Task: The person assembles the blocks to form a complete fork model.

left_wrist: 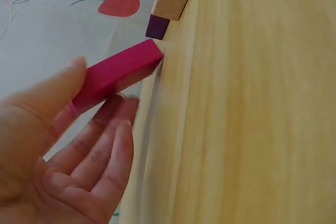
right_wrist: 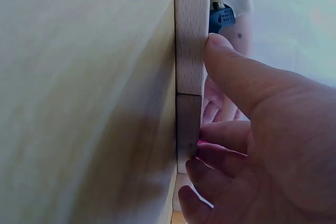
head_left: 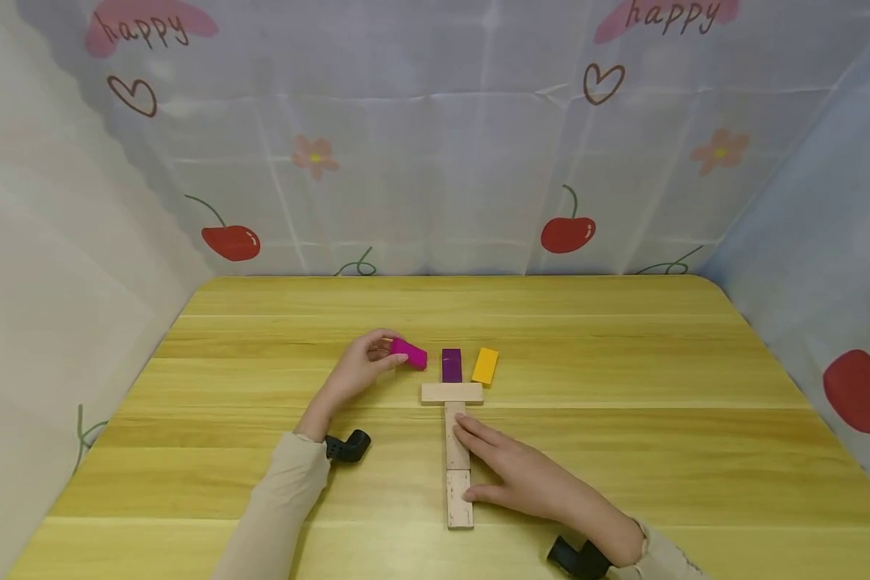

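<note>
My left hand point(head_left: 358, 369) pinches a magenta block point(head_left: 410, 354) between thumb and fingers, just left of a purple block point(head_left: 452, 365). In the left wrist view that magenta block point(left_wrist: 121, 73) is tilted, its far end pointing toward the purple block. A plain wooden block point(head_left: 453, 393) lies crosswise below the purple one. Two more plain blocks run end to end toward me, an upper one point(head_left: 457, 443) and a lower one point(head_left: 460, 501). My right hand point(head_left: 525, 475) rests on these two, thumb at the lower and fingertips on the upper, fingers extended.
An orange-yellow block point(head_left: 485, 366) lies slanted right of the purple block. The wooden table point(head_left: 638, 362) ends at a printed cloth point(head_left: 435, 161) behind. Black wrist devices sit at both wrists, one by the left sleeve point(head_left: 279, 491).
</note>
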{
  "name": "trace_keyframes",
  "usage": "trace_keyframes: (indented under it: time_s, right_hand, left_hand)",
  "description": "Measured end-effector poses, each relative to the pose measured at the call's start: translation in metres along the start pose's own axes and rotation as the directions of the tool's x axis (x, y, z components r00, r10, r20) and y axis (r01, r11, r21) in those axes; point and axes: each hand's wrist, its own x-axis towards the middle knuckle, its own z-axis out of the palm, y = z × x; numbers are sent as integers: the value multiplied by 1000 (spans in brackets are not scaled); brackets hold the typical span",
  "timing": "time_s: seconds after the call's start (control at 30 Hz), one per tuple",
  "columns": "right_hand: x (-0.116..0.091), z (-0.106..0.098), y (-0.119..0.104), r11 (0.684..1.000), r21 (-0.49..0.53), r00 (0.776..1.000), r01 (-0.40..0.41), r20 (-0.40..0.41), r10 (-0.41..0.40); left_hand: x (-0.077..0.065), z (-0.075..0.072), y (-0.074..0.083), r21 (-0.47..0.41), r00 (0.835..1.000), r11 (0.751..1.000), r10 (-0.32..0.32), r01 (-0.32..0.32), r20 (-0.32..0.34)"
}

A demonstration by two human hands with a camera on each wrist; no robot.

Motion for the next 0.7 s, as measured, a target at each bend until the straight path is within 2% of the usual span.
trace_keyframes:
  time_s: [0.1,0.27,0.37,0.53,0.7]
  right_hand:
    - [-1,0,0,1000,0,1000,0,-3,0]
    - [-1,0,-1,1000,-1,1000,4,-7,-4]
    - [-1,0,-1,1000,0,1000,9,-6,-9]
    - [-2,-1,-2,1000,2,1000,9,-7,-9]
    - [-2,-1,-1,1000,11,1000,8,-8,-8]
  left_hand:
    - [0,-2,1,-144,998,988,-60,61,8]
    - [-1,-4,4,-315,992,942,-126,118,-7]
    - [-1,-4,5,-363,988,923,-152,132,-27]
    - [-1,-2,5,-410,987,899,-163,155,17]
    - [0,4,2,-388,985,906,-162,171,55]
